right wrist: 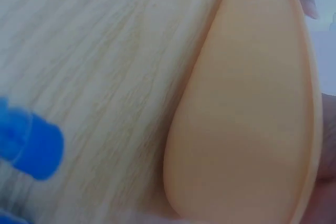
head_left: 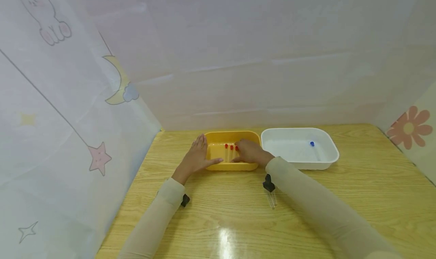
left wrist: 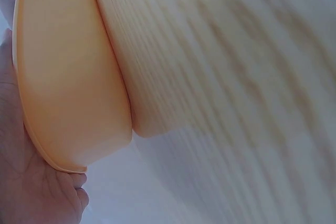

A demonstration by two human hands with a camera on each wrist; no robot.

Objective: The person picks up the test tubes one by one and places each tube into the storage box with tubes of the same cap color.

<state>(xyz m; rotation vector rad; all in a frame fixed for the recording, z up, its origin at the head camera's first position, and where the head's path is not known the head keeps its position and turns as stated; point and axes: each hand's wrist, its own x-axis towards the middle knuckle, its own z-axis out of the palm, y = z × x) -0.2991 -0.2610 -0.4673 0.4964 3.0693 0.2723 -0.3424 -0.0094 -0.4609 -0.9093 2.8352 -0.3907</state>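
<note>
A yellow tray (head_left: 235, 167) stands toward the back of the table, with several clear tubes with red caps (head_left: 226, 146) lying side by side in it. My left hand (head_left: 196, 157) rests on its left end, fingers straight over the rim and thumb along the front side. Inside the tray, my right hand (head_left: 250, 151) holds the rightmost red-capped tube between index finger and thumb; the hand covers part of it. In the left wrist view the left palm (left wrist: 31, 182) lies against the tray rim. The right wrist view shows mainly the tray's outer wall (right wrist: 241, 108).
A white tray (head_left: 299, 165) stands right of the yellow one, holding a blue-capped tube (head_left: 312, 144). Clear tubes (head_left: 272, 200) lie on the table under my right forearm; a blue cap (right wrist: 39, 150) shows close up in the right wrist view. A fabric backdrop (head_left: 255, 81) rises behind the table.
</note>
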